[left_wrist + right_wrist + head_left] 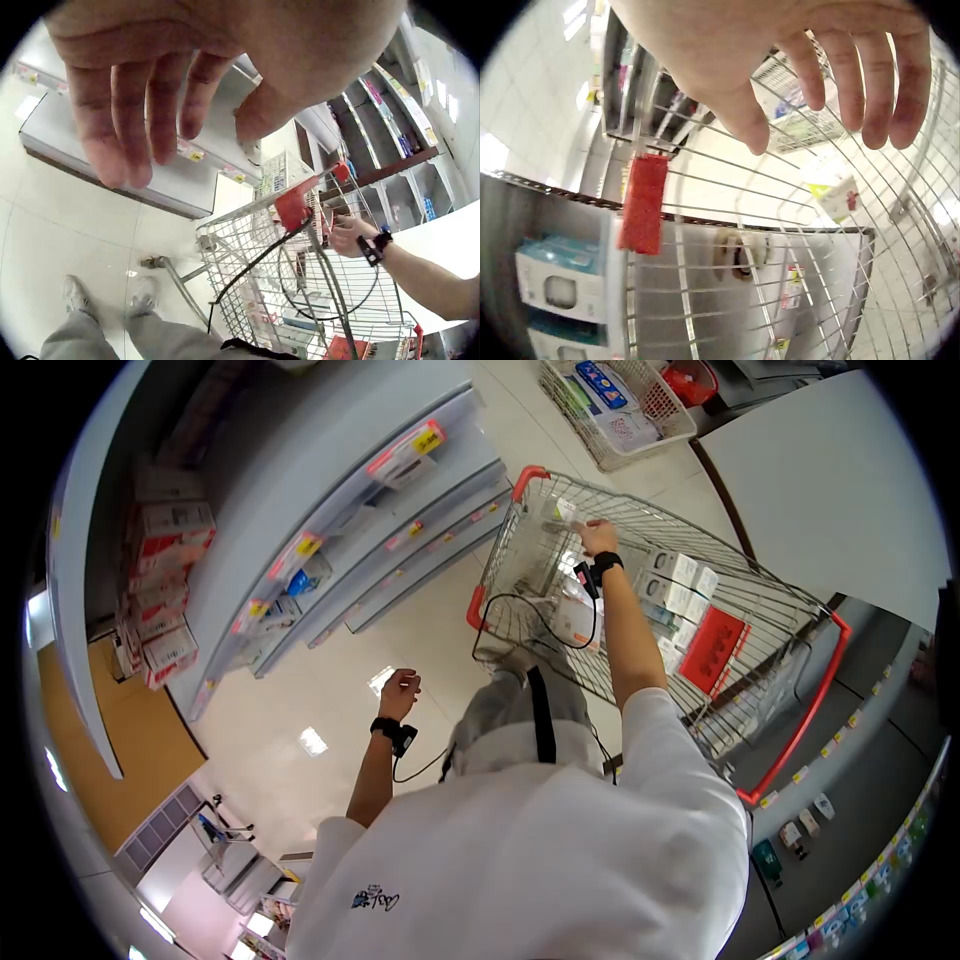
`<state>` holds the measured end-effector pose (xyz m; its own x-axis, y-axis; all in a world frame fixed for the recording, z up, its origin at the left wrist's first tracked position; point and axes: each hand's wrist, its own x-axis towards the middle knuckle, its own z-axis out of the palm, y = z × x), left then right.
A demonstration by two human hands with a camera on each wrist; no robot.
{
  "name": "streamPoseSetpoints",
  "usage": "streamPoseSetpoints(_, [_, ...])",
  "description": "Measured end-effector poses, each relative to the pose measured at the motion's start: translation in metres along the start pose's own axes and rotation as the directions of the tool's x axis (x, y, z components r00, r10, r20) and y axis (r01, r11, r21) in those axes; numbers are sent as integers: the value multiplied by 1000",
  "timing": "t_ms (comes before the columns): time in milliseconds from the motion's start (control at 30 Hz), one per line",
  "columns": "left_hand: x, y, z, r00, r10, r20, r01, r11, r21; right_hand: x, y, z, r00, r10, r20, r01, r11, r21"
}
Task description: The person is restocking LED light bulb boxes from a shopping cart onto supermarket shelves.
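My right hand (pixel 600 538) is over the far end of a wire shopping cart (pixel 830 618), its fingers loosely extended with nothing gripped. In the right wrist view, the fingers of the right hand (pixel 840 75) hang apart above a small white and yellow-green packet (pixel 838 196) with a red picture. White boxes (pixel 668 578) and a flat red item (pixel 713 650) lie in the cart. Beside the cart, my left hand (pixel 400 695) hangs over the floor, holding nothing. Its fingers are relaxed and slightly bent in the left wrist view.
Grey store shelves (pixel 300 530) with price tags stand on the left, and red-and-white boxes (pixel 175 535) sit on one of them. A cream plastic basket (pixel 655 452) with packages is beyond the cart. Cables (pixel 545 618) run from both wrists. A white panel (pixel 830 480) borders the cart's right side.
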<state>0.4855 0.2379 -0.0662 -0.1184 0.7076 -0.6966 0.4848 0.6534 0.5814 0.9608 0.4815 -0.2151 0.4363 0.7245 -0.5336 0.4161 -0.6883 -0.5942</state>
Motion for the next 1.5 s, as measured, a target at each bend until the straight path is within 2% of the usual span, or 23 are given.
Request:
streamPoseSetpoints(100, [8,12,-5,998,61,-15,-61,998,17,19,-1,35,983,183,4,-182,978,103])
streamPoseSetpoints(133, [8,13,-6,999,28,-23,-28,999,27,21,-14,31,964,241,110,-250,966,70])
streamPoseSetpoints(233, [2,1,-9,998,-60,-34,62,997,56,37,-21,56,974,227,8,-227,973,36])
streamPoseSetpoints(367, [-14,-6,-9,966,-251,-62,257,959,117,47,-24,59,982,156,111,-159,987,17])
streamPoseSetpoints(433, [-22,-5,-9,964,-256,-71,263,959,106,43,-20,63,987,159,29,-156,984,-84])
streamPoseSetpoints(500, [-22,2,-5,968,-242,-65,247,965,89,54,2,70,985,143,91,-146,989,18])
streamPoseSetpoints(533, [-20,7,-3,978,-198,-67,205,973,105,38,-9,52,973,103,205,-127,986,112])
streamPoseSetpoints(567, [-16,12,0,986,-151,-71,159,980,118,17,-19,35,973,77,218,-119,976,184])
streamPoseSetpoints(667, [3,65,19,990,113,-81,-102,986,135,-37,-39,-9,970,-91,224,33,967,252])
streamPoseSetpoints(700, [8,92,29,942,317,-113,-295,939,174,-55,-44,-20,971,-159,179,100,949,299])
streamPoseSetpoints(767, [4,184,41,922,382,-56,-372,918,135,-93,-71,-56,953,-271,138,233,943,239])
streamPoseSetpoints(800, [8,209,48,834,551,-36,-543,830,128,-117,-93,-77,939,-305,159,259,931,259])
streamPoseSetpoints(833, [3,244,50,810,586,27,-584,800,137,-142,-116,-97,922,-343,178,287,916,279])
streamPoseSetpoints(933, [-6,331,53,402,914,58,-879,367,304,-190,-168,-135,829,-529,179,501,846,180])
streamPoseSetpoints(1033, [-15,380,44,288,956,59,-928,264,265,-237,-220,-162,756,-630,177,623,776,102])
streamPoseSetpoints(1067, [-11,389,41,235,972,28,-933,217,287,-241,-228,-163,726,-684,74,672,727,141])
streamPoseSetpoints(1100, [-12,398,35,237,971,22,-931,220,291,-246,-238,-168,724,-687,59,663,717,215])
streamPoseSetpoints(1167, [-24,415,7,364,930,-55,-921,368,127,-262,-260,-169,645,-762,-57,748,614,252])
streamPoseSetpoints(1267, [-28,433,-24,342,932,-118,-929,354,105,-277,-299,-167,578,-803,-146,790,506,347])
streamPoseSetpoints(1300, [-23,437,-30,334,936,-116,-932,346,110,-287,-316,-170,574,-800,-173,813,534,230])
streamPoseSetpoints(1367, [-17,442,-46,262,919,-294,-957,287,45,-300,-349,-171,509,-830,-226,860,502,94])
streamPoseSetpoints(1400, [-13,443,-53,219,920,-325,-968,247,47,-298,-363,-167,490,-834,-255,872,476,118])
streamPoseSetpoints(1500, [-25,435,-81,244,907,-344,-963,269,25,-262,-405,-154,433,-854,-290,892,452,0])
